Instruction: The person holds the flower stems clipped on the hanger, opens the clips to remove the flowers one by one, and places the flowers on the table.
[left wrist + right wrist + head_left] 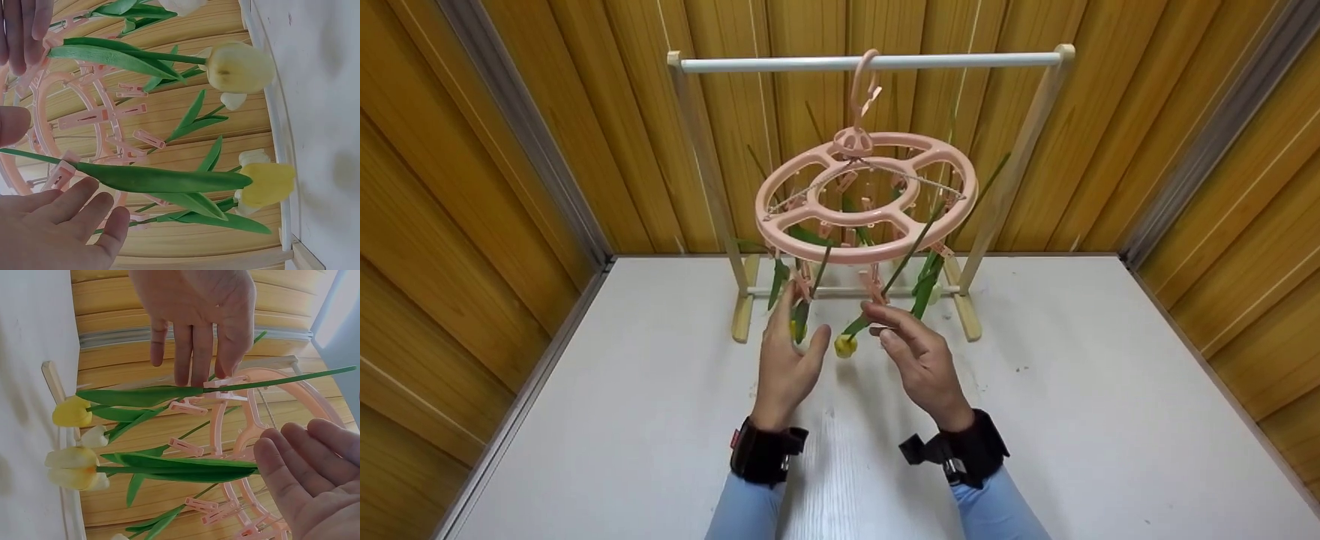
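Observation:
A round pink clip hanger (866, 217) hangs by its hook from a white rail, with artificial tulips held head down in its clips. My left hand (789, 369) is at the front left, fingers extended and thumb apart. Its fingertips are right at a pink clip (59, 175) that holds a yellow tulip (269, 185). To the front right is my right hand (919, 364), fingers loosely extended beside the stem of a pale yellow tulip (76, 468). In the right wrist view the fingers (281, 467) of this hand overlap the upper end of that stem.
The rail (780, 64) belongs to a stand with wooden legs (1020, 165) on a white table (660, 420). Behind the front flowers hang several white tulips (233, 101) and unused-looking pink clips (149, 138). Wood-patterned walls (607, 127) enclose the back and sides.

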A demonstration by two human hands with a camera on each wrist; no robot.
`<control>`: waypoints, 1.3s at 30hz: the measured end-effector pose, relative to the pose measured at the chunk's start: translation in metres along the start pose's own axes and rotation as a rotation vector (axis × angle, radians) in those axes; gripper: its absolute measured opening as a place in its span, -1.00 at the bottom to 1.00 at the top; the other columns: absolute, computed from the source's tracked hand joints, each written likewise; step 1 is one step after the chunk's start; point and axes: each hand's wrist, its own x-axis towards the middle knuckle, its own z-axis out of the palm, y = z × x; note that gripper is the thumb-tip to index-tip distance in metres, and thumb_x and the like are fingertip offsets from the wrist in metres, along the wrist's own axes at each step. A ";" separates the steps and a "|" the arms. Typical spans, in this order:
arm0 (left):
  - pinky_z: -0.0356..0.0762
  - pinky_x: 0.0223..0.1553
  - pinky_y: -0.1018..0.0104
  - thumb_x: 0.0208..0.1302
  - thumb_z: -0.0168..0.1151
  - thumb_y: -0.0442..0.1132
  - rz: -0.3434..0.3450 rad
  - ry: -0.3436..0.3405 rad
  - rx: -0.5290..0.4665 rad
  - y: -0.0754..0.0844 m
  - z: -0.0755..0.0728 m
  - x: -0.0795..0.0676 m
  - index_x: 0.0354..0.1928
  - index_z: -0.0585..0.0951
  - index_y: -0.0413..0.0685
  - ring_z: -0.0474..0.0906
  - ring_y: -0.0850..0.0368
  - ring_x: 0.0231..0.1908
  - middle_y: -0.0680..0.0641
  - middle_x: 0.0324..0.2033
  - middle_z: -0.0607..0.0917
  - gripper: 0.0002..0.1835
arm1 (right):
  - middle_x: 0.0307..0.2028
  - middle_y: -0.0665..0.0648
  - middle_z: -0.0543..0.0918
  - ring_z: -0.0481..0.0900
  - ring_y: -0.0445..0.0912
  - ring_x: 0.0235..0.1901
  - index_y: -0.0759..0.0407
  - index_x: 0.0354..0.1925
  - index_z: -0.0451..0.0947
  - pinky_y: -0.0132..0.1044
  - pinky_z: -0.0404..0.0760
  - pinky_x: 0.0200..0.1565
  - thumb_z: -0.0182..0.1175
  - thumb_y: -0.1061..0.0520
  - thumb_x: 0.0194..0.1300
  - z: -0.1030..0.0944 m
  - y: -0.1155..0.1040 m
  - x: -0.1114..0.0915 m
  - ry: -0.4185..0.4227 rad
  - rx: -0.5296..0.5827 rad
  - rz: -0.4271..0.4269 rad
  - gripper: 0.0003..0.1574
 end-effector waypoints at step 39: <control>0.49 0.10 -0.07 0.35 0.34 -0.36 0.143 0.032 0.014 0.008 0.016 -0.002 0.43 0.38 -0.29 0.61 -0.03 0.02 -0.16 -0.03 0.67 -0.36 | 0.27 0.45 0.55 0.57 0.08 0.26 0.51 0.33 0.43 0.01 0.56 0.22 -0.03 0.39 0.56 0.000 0.013 0.009 -0.007 0.012 0.085 -0.55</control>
